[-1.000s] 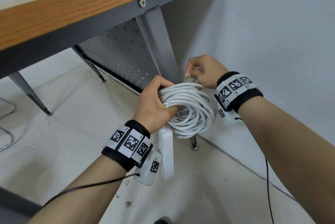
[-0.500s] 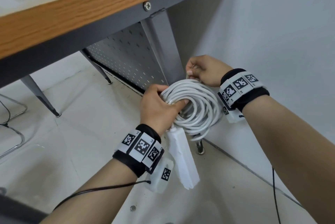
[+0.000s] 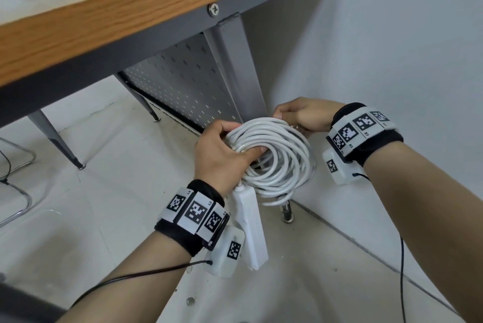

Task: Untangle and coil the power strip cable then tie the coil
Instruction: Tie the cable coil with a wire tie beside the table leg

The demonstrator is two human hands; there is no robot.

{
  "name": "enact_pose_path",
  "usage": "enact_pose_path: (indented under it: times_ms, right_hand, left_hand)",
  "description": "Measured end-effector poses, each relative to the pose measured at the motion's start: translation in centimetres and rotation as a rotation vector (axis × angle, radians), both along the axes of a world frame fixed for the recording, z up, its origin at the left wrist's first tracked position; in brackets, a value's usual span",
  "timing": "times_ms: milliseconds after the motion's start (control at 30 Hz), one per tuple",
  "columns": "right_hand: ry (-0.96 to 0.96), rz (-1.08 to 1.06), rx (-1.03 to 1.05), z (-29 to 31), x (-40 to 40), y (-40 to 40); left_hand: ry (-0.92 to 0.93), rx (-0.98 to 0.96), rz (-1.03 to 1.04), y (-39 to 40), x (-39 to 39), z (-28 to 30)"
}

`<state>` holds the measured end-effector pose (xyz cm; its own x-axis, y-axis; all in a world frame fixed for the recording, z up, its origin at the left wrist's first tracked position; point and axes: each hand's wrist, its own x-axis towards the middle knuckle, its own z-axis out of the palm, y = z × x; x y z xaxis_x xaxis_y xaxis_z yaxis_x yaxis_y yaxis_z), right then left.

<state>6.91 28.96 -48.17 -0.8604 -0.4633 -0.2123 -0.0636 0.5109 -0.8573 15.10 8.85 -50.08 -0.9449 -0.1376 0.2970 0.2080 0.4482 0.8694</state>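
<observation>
Below the wooden edge of a table point(image 3: 109, 27), close to its grey metal leg point(image 3: 236, 71) and a white wall point(image 3: 392, 35) on the right, two bare hands hold a coil of white cable point(image 3: 282, 163) in the air above a pale floor point(image 3: 86, 192). The left hand point(image 3: 222, 158) grips the left side of the coil, its fingers point(image 3: 224, 127) curled over the top of the bundled loops and its thumb tucked through the middle. The right hand point(image 3: 303, 116) is at the far top of the coil, fingers closed in a pinch there; what exactly they pinch cannot be made out. The white power strip point(image 3: 251, 228) hangs straight down from the coil, just beside the left wrist. Both wrists wear black bands with square black-and-white markers and small white boxes, each trailing a thin dark wire. Behind the hands is a grey perforated metal panel point(image 3: 183, 87) under the table. At the far left, part of a chair's metal frame point(image 3: 15, 192) stands on the floor.
</observation>
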Motion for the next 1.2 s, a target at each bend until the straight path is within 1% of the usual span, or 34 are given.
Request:
enact_pose_path:
  times_ms: [67,133,267,367,467,633,700,767,867,967,1067,1200]
  right_hand:
    - [-0.034,0.012,-0.01,-0.2,0.1,0.3]
    - [0.0,0.005,-0.018,-0.5,0.1,0.6]
    - [0.023,-0.09,-0.131,-0.7,-0.1,0.3]
    - [0.003,-0.159,-0.217,-0.7,-0.5,-0.4]
    - [-0.017,-0.203,-0.252,-0.6,-0.6,-0.3]
    - [-0.052,-0.194,-0.289,-0.1,-0.2,0.9]
    - [-0.051,-0.217,-0.364,0.3,0.0,1.3]
    - [-0.024,-0.251,-0.451,0.7,0.1,1.7]
    - [0.047,-0.268,-0.507,1.2,0.0,1.9]
    - [0.076,-0.287,-0.548,1.5,0.0,2.2]
    - [0.075,-0.266,-0.581,1.7,0.1,2.2]
    - [0.05,-0.173,-0.621,2.4,0.6,1.8]
  left_hand:
    - [0.012,-0.006,-0.009,0.0,0.1,0.1]
    - [0.021,-0.015,-0.014,0.1,0.2,0.1]
    - [0.026,-0.005,-0.017,0.0,0.2,0.2]
    - [0.047,-0.062,-0.035,0.2,0.3,0.4]
    - [0.057,-0.083,-0.041,0.4,0.2,0.7]
    - [0.071,-0.142,-0.085,0.3,0.6,0.8]
    - [0.054,-0.184,-0.119,0.4,0.8,0.9]
    - [0.043,-0.223,-0.148,0.7,1.1,1.0]
    - [0.028,-0.236,-0.147,1.1,1.1,1.3]
    - [0.003,-0.284,-0.16,1.2,0.7,1.8]
    - [0.017,-0.321,-0.139,1.1,0.7,1.8]
    - [0.033,-0.27,-0.056,1.1,0.7,1.0]
